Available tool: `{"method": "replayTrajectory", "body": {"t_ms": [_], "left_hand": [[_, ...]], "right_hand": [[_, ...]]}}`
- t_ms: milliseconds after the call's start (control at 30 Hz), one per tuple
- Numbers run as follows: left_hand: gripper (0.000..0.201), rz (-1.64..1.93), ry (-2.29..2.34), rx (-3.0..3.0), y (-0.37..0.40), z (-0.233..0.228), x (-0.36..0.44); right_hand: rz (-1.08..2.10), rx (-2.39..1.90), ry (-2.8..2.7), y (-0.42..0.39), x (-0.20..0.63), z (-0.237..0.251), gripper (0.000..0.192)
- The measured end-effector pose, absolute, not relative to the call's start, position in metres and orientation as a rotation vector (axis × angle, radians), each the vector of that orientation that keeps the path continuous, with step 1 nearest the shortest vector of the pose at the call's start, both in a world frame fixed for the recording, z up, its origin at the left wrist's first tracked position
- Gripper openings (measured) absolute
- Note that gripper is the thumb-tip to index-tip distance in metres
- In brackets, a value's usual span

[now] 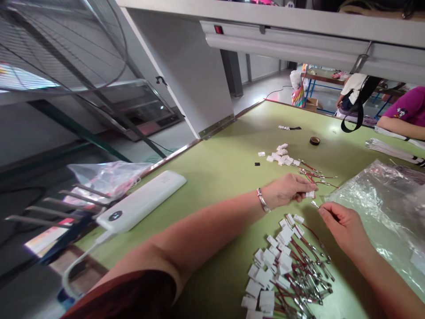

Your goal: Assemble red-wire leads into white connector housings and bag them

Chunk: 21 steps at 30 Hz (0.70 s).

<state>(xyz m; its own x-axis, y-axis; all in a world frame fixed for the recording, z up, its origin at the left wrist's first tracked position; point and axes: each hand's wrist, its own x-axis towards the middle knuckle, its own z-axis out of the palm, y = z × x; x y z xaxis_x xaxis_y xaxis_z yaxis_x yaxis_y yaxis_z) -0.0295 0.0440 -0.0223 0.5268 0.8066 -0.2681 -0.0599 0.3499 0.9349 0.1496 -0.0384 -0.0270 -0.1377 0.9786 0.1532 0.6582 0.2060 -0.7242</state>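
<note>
Plastic bag (pixel 375 199) — crinkled, contents unclear — just beside right hand (pixel 343 226).

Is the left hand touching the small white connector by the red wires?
Touching. The head view shows the left hand pinching the white connector between its fingertips, with no gap.

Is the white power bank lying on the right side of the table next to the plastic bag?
No, the white power bank lies at the table's left edge, far from the clear plastic bag on the right.
</note>
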Motion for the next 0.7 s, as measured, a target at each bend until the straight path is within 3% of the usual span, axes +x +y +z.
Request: {"method": "replayTrajectory", "body": {"t_ms": [400, 700], "left_hand": [[0.012, 0.622, 0.744, 0.941, 0.0426, -0.0205, -0.0308], [0.01, 0.6, 0.655, 0.962, 0.0444, -0.0233, -0.0331]], "right_hand": [[0.694, -1.596, -1.771, -0.0367, 0.1544, -0.0272, 0.034], [1.353, -1.588, -1.433, -0.0362, 0.1495, -0.0223, 0.036]]}}
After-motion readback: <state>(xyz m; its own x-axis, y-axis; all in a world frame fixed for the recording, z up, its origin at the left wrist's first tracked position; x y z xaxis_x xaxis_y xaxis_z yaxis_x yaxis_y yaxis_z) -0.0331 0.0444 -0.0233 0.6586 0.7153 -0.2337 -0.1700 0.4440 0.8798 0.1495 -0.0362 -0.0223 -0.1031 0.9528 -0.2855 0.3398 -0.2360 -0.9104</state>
